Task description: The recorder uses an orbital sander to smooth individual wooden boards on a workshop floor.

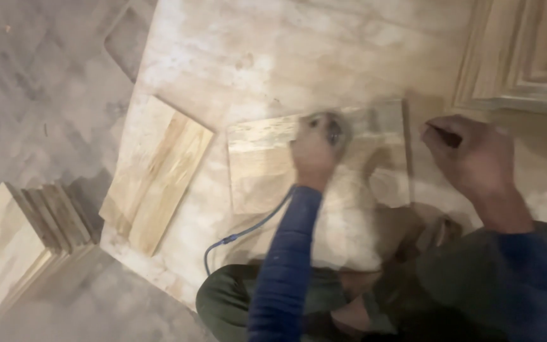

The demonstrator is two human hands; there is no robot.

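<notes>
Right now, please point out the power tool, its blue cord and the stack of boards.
power tool (330, 126), head view, on its blurred body.
blue cord (248, 231), head view, mid-length.
stack of boards (14, 244), head view, top board's face.

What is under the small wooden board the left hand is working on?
The small wooden board lies on a large plywood sheet spread over the floor. The left hand and its corded tool cover part of the board's top; the sheet beneath is hidden.

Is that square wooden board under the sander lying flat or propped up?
Flat. The board lies on the big plywood sheet, with the left hand pressing a sander on it.
</notes>
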